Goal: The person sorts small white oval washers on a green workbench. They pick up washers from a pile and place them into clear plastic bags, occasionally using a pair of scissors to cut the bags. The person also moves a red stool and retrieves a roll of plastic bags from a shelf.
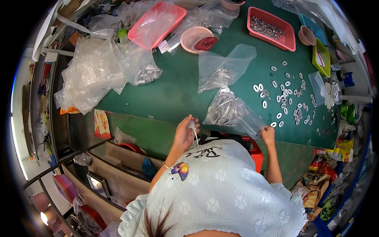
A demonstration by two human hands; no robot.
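I wear a pale mint, crinkle-textured cloth blouse (233,177), scattered with raised four-petalled clover motifs (213,205) in the same light tone. Its short sleeves end in soft, gathered ruffles (136,215). On the left of my front sits a purple-and-yellow butterfly decoration (181,171) with dark-edged wings, and near it runs slanting black script lettering (205,153). A thin, pale bracelet (166,165) circles the wrist of my bare left hand (184,134); my right hand (268,133) is bare too. Loose, dark brown strands of hair (160,221) fall over the blouse.
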